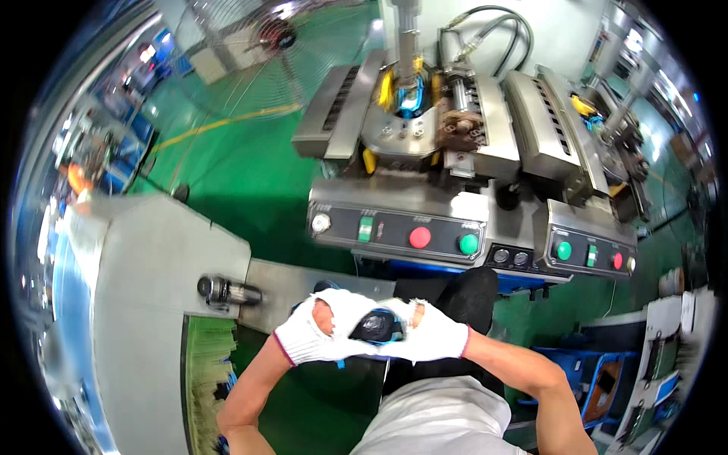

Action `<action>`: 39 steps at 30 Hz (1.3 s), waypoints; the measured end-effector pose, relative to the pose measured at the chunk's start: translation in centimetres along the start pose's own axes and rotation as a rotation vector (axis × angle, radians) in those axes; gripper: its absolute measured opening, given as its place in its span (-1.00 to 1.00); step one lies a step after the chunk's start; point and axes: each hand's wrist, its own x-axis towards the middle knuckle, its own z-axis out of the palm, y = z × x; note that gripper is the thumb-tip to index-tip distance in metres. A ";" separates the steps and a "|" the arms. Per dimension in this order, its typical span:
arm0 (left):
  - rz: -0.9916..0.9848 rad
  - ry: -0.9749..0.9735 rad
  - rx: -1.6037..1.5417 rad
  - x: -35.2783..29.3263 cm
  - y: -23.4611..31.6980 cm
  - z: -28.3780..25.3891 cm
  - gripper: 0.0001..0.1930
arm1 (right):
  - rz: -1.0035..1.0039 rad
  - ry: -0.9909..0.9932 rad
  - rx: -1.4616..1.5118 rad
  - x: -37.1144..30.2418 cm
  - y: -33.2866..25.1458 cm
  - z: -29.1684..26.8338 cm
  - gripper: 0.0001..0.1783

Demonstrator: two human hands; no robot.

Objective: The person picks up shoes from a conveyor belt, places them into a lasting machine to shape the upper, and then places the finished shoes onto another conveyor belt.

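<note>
In front of my body, both hands in white knit gloves hold a black and blue piece with a rounded dark middle (377,326). Its exact kind is hard to make out. My left hand (318,330) wraps its left side, and my right hand (431,334) grips the right side. Bare fingertips show through the gloves. Much of the piece is covered by the gloves. Beyond my hands stands a metal machine (402,136) with a blue item (411,98) between its yellow-edged parts.
A control panel (398,231) with red and green buttons fronts the machine. A similar machine (550,129) stands to the right. At left are a grey cabinet (159,265), a dark cylindrical tool (227,290) and a wire fan (265,38). Blue crates (565,368) sit at lower right.
</note>
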 end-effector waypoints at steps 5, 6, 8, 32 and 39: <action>0.295 0.453 0.150 11.2 1.2 -5.8 -0.51 | 0.566 0.247 0.683 -11.8 1.6 -3.8 -0.17; 0.264 0.551 0.143 12.8 -1.0 -6.1 -0.55 | 0.555 0.404 0.912 -13.2 1.9 -2.7 -0.17; 0.196 0.628 0.158 17.7 -4.8 -6.3 -0.60 | 0.490 0.669 1.291 -16.5 1.8 -1.5 -0.14; -0.422 0.757 0.132 35.1 -13.2 -17.4 -0.21 | 0.553 1.237 1.283 -23.5 8.1 2.0 -0.37; -0.302 0.974 -0.175 11.8 -5.1 -7.1 -0.40 | 0.578 1.235 1.071 -16.0 3.6 -3.7 -0.65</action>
